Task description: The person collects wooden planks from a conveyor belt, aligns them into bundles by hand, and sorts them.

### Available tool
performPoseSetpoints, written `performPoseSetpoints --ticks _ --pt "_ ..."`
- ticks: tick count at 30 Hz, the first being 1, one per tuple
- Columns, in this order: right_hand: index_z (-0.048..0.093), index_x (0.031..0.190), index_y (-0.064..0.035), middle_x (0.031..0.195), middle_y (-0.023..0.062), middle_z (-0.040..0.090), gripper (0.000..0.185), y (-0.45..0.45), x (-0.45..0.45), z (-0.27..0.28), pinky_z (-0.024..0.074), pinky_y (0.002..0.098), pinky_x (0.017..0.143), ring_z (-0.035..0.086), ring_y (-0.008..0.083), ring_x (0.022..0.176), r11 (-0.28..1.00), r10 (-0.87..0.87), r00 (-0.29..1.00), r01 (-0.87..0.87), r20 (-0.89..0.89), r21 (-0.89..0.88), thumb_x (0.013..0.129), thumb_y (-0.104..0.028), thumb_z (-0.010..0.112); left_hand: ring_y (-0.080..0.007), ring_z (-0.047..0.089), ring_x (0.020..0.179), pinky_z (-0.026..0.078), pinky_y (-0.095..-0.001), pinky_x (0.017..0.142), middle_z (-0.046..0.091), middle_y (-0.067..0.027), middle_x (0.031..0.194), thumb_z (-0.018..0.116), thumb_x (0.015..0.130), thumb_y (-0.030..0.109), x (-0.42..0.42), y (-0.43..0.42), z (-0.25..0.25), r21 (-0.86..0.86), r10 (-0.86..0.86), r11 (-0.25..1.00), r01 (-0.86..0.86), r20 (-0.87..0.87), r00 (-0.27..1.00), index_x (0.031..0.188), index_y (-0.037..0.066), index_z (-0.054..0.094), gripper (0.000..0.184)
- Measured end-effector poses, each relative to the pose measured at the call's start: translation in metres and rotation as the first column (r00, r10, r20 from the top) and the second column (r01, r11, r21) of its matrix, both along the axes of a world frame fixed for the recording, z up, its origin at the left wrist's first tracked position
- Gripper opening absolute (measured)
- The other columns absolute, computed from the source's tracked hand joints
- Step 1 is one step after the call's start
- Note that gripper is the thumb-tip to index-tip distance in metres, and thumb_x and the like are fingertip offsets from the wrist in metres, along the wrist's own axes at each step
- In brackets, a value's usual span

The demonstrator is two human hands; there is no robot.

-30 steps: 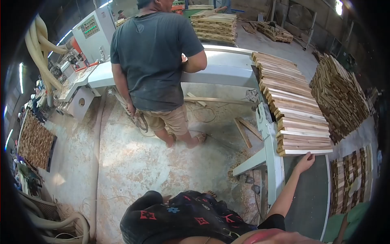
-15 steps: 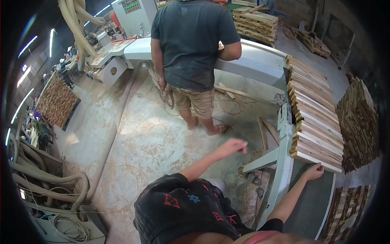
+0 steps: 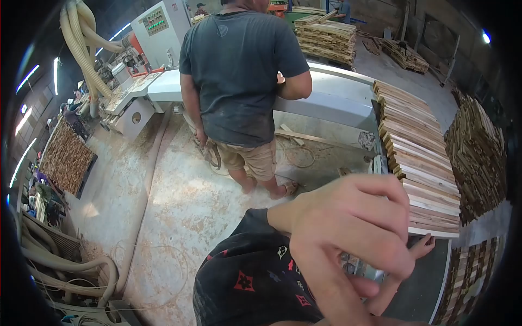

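Observation:
My left hand [image 3: 353,228] is raised close to the camera, large in view, its fingers loosely bent and apart. Nothing shows in it, and background is visible through the gap by the thumb. Farther down at the right, my right hand [image 3: 421,248] is against the near edge of a row of wooden strips [image 3: 416,144]. Its fingers are closed at the nearest strip [image 3: 435,233], a pale one; how they grip it is partly hidden. The strips lie side by side on a dark belt [image 3: 416,288].
A co-worker [image 3: 239,76] stands with their back to me beside the long pale machine [image 3: 337,106]. Stacks of wood [image 3: 476,157] stand beyond the strips. Hoses [image 3: 81,261] lie at the left, and a pipe [image 3: 142,209] runs along the dusty floor.
My left hand has risen from over the floor to right in front of the camera. My right hand stays at the near strip. The view has shifted slightly.

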State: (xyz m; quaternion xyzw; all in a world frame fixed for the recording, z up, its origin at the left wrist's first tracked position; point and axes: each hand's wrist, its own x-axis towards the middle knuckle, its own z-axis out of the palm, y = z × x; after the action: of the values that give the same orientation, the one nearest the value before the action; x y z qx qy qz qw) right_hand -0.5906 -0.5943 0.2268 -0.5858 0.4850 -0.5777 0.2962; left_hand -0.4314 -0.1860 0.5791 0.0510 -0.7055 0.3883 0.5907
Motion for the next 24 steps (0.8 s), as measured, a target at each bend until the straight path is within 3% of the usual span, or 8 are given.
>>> performPoseSetpoints --ticks 4,7,14,17,19,20,21,24 --pt "0.056 0.127 0.0066 0.124 0.0189 0.06 0.044 -0.002 0.001 0.0 0.0476 0.036 0.096 0.059 0.0271 0.11 1.0 0.007 0.998 -0.009 0.069 0.029 0.099 -0.027 0.06 -0.0217 0.065 0.07 0.05 -0.0375 0.068 0.07 -0.0091 0.083 0.055 0.1 0.021 0.053 0.025 0.005 -0.005 0.293 0.955 -0.297 0.175 0.94 0.12 0.023 0.067 0.024" --pt "0.057 0.126 0.0065 0.121 0.0185 0.062 0.043 -0.004 0.002 -0.002 0.0488 0.0351 0.093 0.06 0.0264 0.108 0.999 -0.028 0.999 0.028 0.025 0.024 0.099 -0.026 0.06 -0.019 0.059 0.059 0.047 -0.0384 0.065 0.067 -0.0021 0.074 0.051 0.102 0.033 0.029 0.027 -0.016 0.255 0.21 0.953 -0.166 -0.154 0.966 0.105 0.033 0.069 0.018" --pt "0.058 0.125 0.0071 0.121 0.0168 0.061 0.039 -0.01 -0.004 -0.017 0.046 0.0341 0.097 0.058 0.0243 0.109 0.993 0.049 0.998 -0.054 -0.047 -0.106 0.098 -0.021 0.062 -0.021 0.057 0.064 0.044 -0.0364 0.062 0.061 -0.0029 0.08 0.061 0.088 0.02 0.014 -0.022 -0.031 0.563 -0.343 0.733 0.382 -0.179 0.922 0.089 0.013 0.069 0.011" --pt "0.063 0.121 0.0032 0.117 0.0146 0.064 0.032 0.105 -0.008 0.066 0.0461 0.0329 0.096 0.06 0.0219 0.108 0.917 0.384 0.923 -0.383 0.017 0.115 0.097 -0.018 0.058 -0.0215 0.058 0.068 0.044 -0.0363 0.064 0.062 -0.0047 0.086 0.066 0.084 0.021 -0.003 -0.056 -0.037 0.707 -0.394 0.599 0.377 -0.149 0.907 0.091 0.01 0.07 0.014" --pt "0.064 0.121 -0.0029 0.117 0.0114 0.065 0.031 0.155 -0.04 0.078 0.0464 0.0343 0.097 0.061 0.0215 0.105 0.866 0.485 0.865 -0.454 -0.128 0.21 0.095 -0.019 0.059 -0.0229 0.059 0.068 0.045 -0.0363 0.068 0.064 -0.0068 0.083 0.063 0.089 0.027 -0.022 -0.085 -0.049 0.84 -0.334 0.499 0.211 -0.037 0.942 0.113 0.008 0.064 0.03" --pt "0.062 0.124 -0.0028 0.121 0.0115 0.064 0.035 0.177 -0.065 0.078 0.0458 0.0353 0.098 0.06 0.0211 0.107 0.751 0.619 0.785 -0.59 -0.006 0.295 0.094 -0.021 0.061 -0.0243 0.06 0.066 0.047 -0.0362 0.07 0.065 -0.0081 0.078 0.059 0.095 0.032 -0.032 -0.103 -0.063 0.897 -0.274 0.44 0.036 0.096 0.957 0.131 0.006 0.057 0.044" --pt "0.061 0.127 -0.0032 0.126 0.0114 0.062 0.038 0.193 -0.093 0.071 0.0451 0.0356 0.1 0.06 0.0215 0.11 0.638 0.731 0.681 -0.709 0.054 0.3 0.094 -0.022 0.062 -0.0291 0.062 0.08 0.047 -0.0384 0.077 0.066 -0.0123 0.09 0.063 0.092 0.035 -0.045 -0.113 -0.083 0.98 -0.256 0.2 0.001 0.051 0.965 0.127 0.005 0.059 0.046" --pt "0.057 0.132 -0.0026 0.127 0.0108 0.063 0.044 0.243 -0.178 0.102 0.0458 0.0369 0.101 0.06 0.0225 0.115 0.552 0.742 0.671 -0.612 0.001 0.566 0.095 -0.025 0.064 -0.0335 0.063 0.097 0.049 -0.0393 0.088 0.065 -0.0181 0.108 0.066 0.092 0.033 -0.053 -0.112 -0.167 0.896 -0.311 -0.313 -0.315 0.216 0.925 0.133 0.002 0.054 0.053"
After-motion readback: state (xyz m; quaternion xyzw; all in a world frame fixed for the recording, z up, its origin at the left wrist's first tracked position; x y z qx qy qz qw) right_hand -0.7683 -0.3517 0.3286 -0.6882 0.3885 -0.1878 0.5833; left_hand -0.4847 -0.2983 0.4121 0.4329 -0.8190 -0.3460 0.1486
